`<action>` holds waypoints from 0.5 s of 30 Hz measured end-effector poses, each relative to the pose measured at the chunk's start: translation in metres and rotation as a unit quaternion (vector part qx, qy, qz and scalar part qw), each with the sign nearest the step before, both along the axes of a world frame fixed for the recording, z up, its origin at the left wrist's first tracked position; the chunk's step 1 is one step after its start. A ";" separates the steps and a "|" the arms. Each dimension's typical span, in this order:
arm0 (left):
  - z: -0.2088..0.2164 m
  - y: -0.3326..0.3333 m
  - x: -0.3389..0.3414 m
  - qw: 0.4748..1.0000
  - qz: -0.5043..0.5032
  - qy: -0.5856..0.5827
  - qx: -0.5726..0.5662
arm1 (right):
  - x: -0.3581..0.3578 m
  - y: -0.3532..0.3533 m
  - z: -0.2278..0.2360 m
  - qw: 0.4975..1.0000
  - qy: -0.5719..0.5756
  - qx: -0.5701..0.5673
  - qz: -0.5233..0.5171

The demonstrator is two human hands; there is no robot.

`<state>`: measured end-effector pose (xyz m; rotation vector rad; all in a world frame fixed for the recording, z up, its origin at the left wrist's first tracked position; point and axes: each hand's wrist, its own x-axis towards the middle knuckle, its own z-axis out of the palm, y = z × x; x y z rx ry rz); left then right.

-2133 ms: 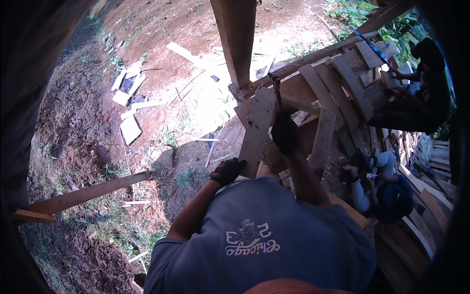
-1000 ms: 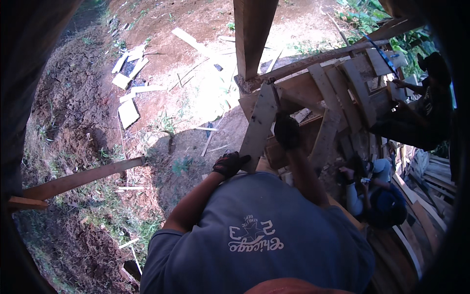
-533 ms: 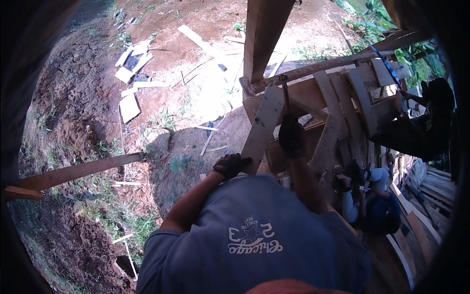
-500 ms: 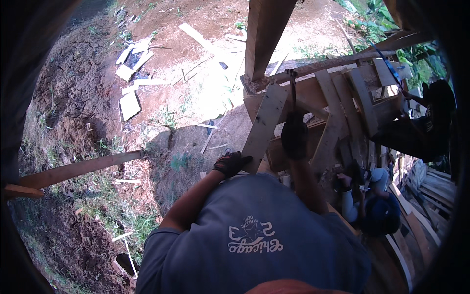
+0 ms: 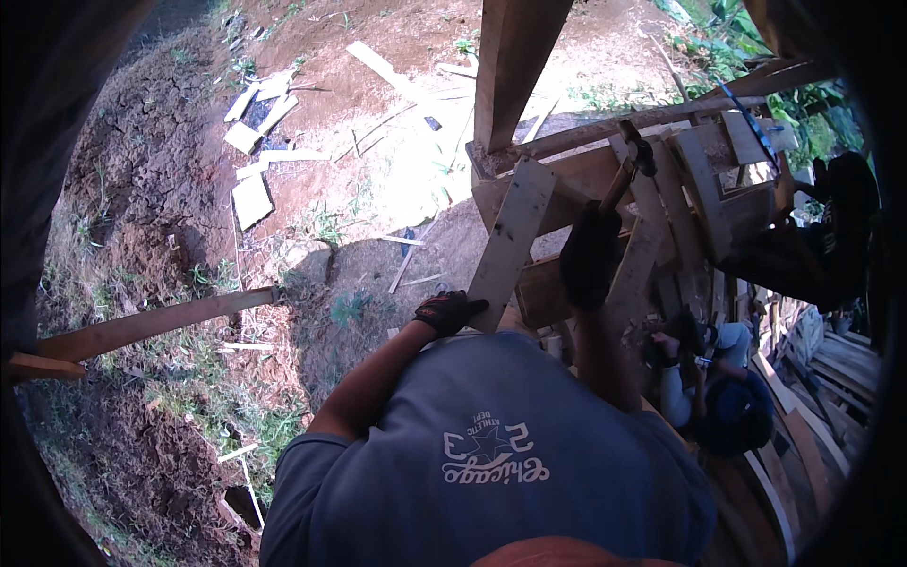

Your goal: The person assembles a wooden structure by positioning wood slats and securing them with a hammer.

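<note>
My right hand (image 5: 590, 257), in a dark glove, is closed round the handle of a hammer (image 5: 639, 151). The hammer's metal head stands up and to the right of the board. A pale wooden board (image 5: 515, 238) slants from just in front of my shirt up to the wooden frame's corner. Its near end is gripped by my left hand (image 5: 452, 312), in a black and red glove, with the fingertips over the board's left edge. Dark spots mark the board's face. Any nail is too small to make out.
A thick post (image 5: 518, 76) rises from the frame's corner. Several planks (image 5: 699, 194) lie across the frame at right. One person (image 5: 831, 231) in dark clothes sits there near a blue-edged tool (image 5: 748, 123); another person (image 5: 732, 411) crouches lower right. A beam (image 5: 170, 326) juts in from the left.
The hammer has swung up and right, away from the board's top end, with my right hand moving slightly right. My left hand and the board stay almost in place.
</note>
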<state>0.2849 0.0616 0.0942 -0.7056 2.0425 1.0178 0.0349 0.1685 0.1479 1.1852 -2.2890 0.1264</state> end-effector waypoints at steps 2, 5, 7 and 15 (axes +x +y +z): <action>0.003 -0.002 -0.006 0.999 0.026 -0.032 0.021 | 0.005 0.010 -0.049 0.998 -0.031 0.051 0.023; 0.004 -0.006 -0.006 0.999 0.033 -0.026 0.034 | 0.007 0.012 -0.065 0.989 -0.098 0.098 0.043; 0.010 -0.001 -0.006 0.998 0.060 -0.024 0.003 | 0.004 0.011 -0.057 0.984 -0.139 0.107 0.036; -0.024 0.005 0.009 0.999 -0.040 0.028 -0.010 | -0.012 0.023 -0.112 0.969 -0.142 0.202 0.031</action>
